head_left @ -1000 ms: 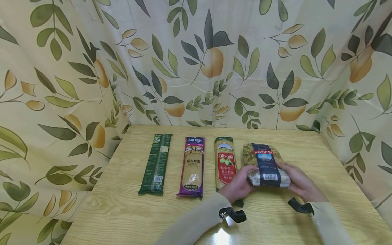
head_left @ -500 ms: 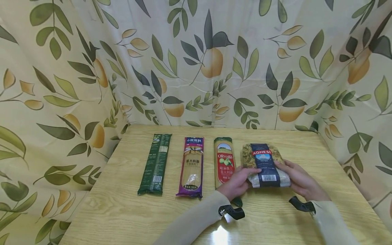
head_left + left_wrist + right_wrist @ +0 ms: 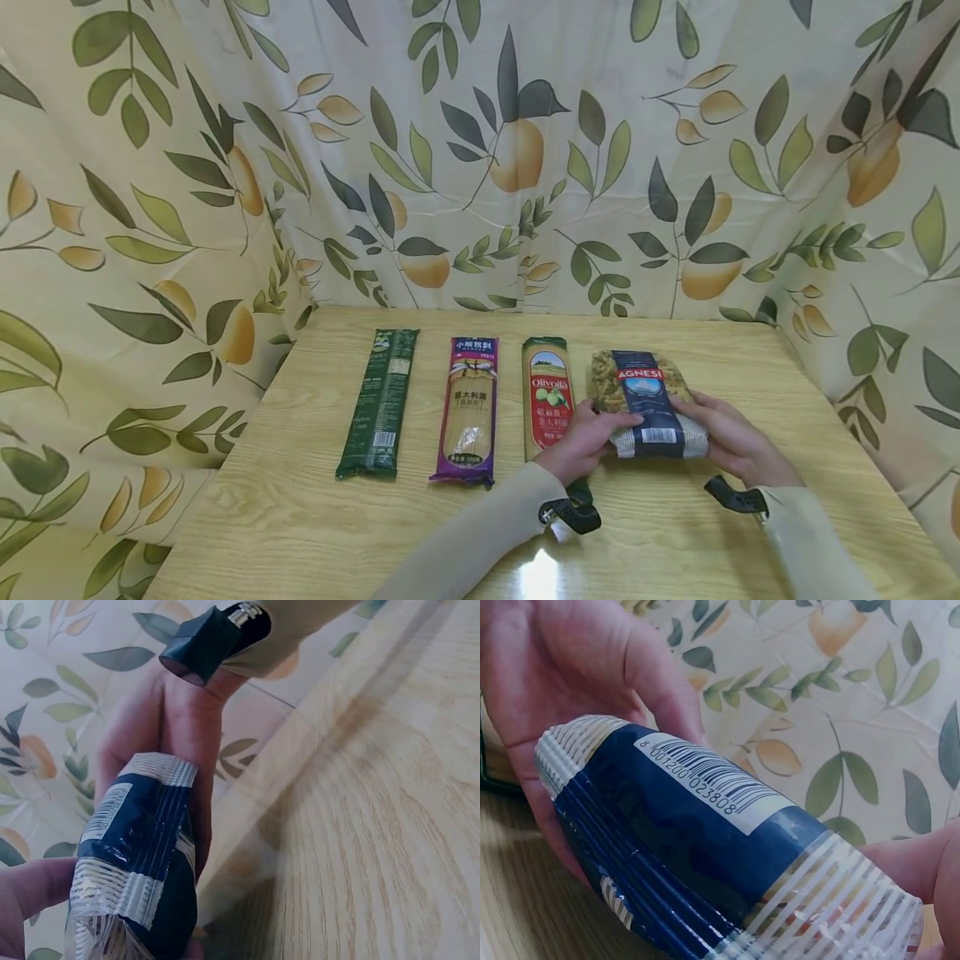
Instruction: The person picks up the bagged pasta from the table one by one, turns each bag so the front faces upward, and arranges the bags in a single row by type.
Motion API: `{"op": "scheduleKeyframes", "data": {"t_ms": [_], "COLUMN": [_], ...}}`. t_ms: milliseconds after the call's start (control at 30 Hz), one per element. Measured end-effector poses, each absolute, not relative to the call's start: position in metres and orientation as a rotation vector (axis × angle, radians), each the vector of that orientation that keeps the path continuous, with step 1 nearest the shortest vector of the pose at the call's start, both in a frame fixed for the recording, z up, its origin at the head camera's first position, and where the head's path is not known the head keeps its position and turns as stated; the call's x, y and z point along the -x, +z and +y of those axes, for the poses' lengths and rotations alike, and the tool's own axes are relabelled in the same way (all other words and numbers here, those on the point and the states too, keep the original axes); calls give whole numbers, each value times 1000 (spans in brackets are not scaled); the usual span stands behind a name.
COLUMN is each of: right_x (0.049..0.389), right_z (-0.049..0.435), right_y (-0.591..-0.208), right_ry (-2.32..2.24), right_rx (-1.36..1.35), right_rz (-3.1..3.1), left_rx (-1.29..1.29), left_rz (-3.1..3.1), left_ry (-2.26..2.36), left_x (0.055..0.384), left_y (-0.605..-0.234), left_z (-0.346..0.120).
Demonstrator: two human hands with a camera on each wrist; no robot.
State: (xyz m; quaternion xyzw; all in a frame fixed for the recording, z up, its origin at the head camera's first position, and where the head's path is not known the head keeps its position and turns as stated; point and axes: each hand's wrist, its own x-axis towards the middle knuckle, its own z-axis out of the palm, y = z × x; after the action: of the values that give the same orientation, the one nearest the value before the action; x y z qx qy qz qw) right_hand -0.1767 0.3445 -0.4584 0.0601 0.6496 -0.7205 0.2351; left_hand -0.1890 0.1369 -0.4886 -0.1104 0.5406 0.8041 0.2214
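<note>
Both hands hold a bag of Agnesi pasta (image 3: 648, 408) with a dark blue label, just over the right part of the table. My left hand (image 3: 577, 442) grips its near left corner, the thumb lying on the front. At the right side, my right hand (image 3: 746, 442) grips the bag with its thumb over the edge. The barcode end of the pasta bag (image 3: 697, 802) faces the right wrist camera, and its striped end seal shows in the left wrist view. Fingers beneath the bag are mostly hidden.
A red-labelled Olivoilà spaghetti packet (image 3: 550, 400) lies beside the bag, partly covered by my left hand. Farther left lie a purple-edged pasta packet (image 3: 467, 408) and a dark green packet (image 3: 378, 404). A patterned curtain (image 3: 450, 167) stands behind the wooden table (image 3: 300, 533).
My left thumb has shifted farther onto the front of the pasta bag. The bag stays in both hands at nearly the same place; the other packets lie as before.
</note>
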Motion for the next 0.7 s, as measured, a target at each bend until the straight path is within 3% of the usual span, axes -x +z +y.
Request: {"op": "scheduleKeyframes", "data": {"t_ms": [700], "right_x": [176], "right_z": [349], "right_y": [-472], "right_ry": [-2016], "right_rx": [-302], "right_rz": [1894], "left_rx": [227], "left_rz": [1851], "left_ry": [2073], "left_x": [185], "left_y": [-483], "left_z": [145]}}
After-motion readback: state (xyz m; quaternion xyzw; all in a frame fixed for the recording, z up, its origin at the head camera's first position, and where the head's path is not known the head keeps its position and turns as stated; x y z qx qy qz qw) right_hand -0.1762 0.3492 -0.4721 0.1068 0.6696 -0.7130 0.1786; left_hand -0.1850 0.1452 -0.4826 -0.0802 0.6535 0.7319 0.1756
